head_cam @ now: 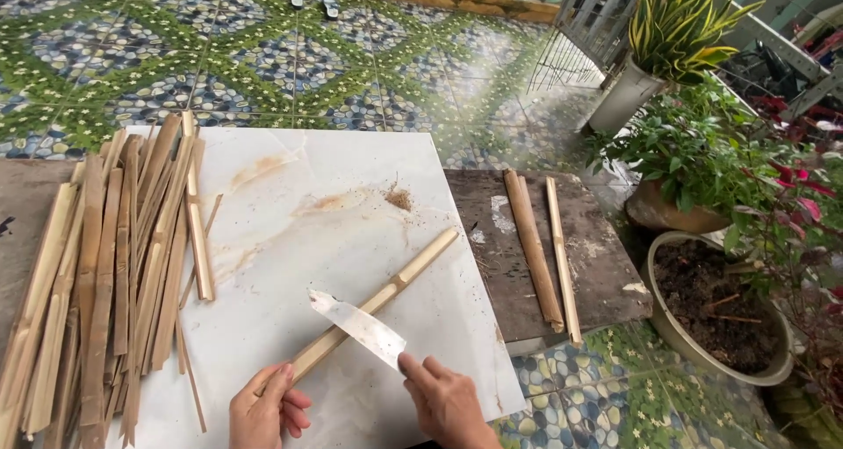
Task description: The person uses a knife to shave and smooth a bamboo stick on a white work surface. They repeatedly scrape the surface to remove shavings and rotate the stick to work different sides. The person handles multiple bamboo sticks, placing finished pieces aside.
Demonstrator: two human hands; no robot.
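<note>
I read the head view as bright, even daylight, soft and diffuse, with no hard sun patches. Shadows are faint: a thin one lies under the bamboo strip (378,304) on the white slab (290,238), and small ones under the hands. The slab is the brightest surface and borders on overexposure near its centre, though stains remain legible. The knife blade (358,326) shows a pale sheen. Focus is sharp at centre. The plants (702,142) at right are slightly soft. Wide-angle distortion bends the floor tiles (263,54) towards the edges.
</note>
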